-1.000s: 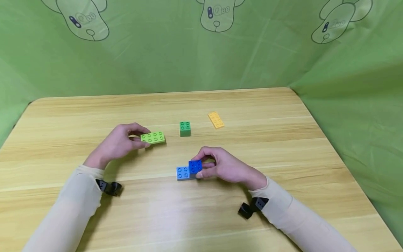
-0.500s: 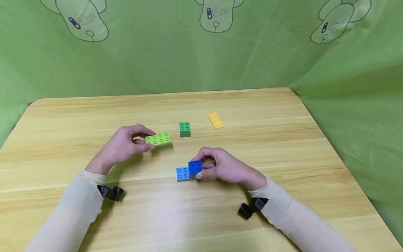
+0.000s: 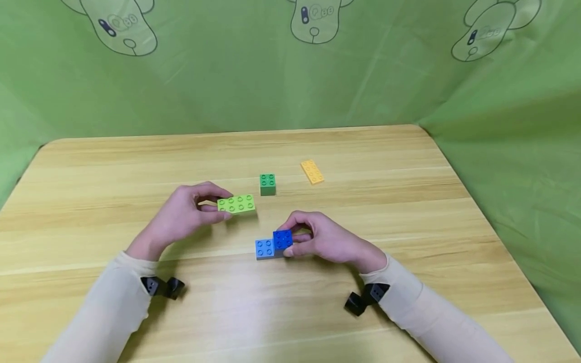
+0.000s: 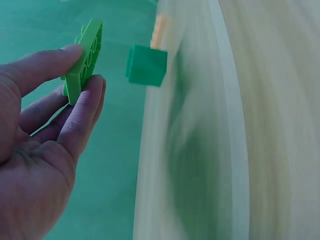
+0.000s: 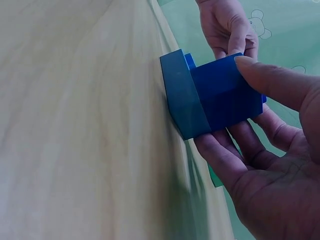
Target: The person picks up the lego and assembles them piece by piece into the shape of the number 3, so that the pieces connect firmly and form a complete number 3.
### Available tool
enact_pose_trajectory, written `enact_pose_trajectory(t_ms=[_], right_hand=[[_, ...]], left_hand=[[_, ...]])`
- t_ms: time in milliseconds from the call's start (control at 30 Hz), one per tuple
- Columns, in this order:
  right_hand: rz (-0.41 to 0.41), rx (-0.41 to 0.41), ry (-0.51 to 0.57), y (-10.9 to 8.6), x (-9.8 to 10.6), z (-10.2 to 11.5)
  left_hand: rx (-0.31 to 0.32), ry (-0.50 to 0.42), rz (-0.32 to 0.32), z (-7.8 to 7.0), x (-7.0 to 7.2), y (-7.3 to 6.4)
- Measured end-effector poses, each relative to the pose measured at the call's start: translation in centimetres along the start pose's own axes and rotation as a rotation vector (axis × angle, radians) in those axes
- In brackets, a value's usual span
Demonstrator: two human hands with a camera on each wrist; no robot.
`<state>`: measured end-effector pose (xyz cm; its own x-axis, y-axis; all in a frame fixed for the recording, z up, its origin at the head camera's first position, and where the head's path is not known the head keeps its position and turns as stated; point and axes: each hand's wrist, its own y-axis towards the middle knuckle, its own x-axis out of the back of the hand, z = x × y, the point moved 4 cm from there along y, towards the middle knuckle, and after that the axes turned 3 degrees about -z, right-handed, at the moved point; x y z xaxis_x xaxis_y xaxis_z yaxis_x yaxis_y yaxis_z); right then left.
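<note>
My left hand [image 3: 188,214] pinches one end of a lime-green eight-stud building plate [image 3: 238,204] between thumb and fingers. In the left wrist view this plate [image 4: 84,65] is held clear of the tabletop, studs away and hollow underside showing. A dark blue four-stud brick [image 3: 282,239] sits on the right half of a longer light blue brick [image 3: 264,249], whose left studs are bare. My right hand [image 3: 329,238] grips the dark blue brick by its sides. In the right wrist view, the dark blue brick [image 5: 227,92] is joined to the light blue one [image 5: 181,95].
Behind the hands, a green four-stud brick [image 3: 268,185] stands on the wooden table [image 3: 254,317]. A yellow-orange eight-stud plate [image 3: 312,172] lies flat farther back and to the right. A green curtain [image 3: 227,91] hangs along the table's back and right edges.
My left hand has carried the lime-green plate rightward and slightly nearer, toward the blue bricks. The right hand and the bricks it grips have stayed in place.
</note>
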<state>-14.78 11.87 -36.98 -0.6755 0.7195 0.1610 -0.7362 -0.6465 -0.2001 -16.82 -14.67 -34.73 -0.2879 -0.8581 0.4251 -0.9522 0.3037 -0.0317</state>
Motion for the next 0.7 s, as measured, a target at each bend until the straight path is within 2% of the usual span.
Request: enact_pose_trajectory(t_ms=[300, 400, 700], right_hand=[[0.005, -0.016, 0.0, 0.0, 0.1, -0.1], [0.006, -0.014, -0.008, 0.0, 0.1, -0.1], [-0.002, -0.006, -0.043, -0.1, 0.1, 0.0]], left_hand=[[-0.014, -0.036, -0.006, -1.6, -1.0, -0.7], [-0.026, -0.06, -0.012, -1.8, -1.2, -0.7], [-0.011, -0.098, -0.026, -2.5, -2.1, -1.3]])
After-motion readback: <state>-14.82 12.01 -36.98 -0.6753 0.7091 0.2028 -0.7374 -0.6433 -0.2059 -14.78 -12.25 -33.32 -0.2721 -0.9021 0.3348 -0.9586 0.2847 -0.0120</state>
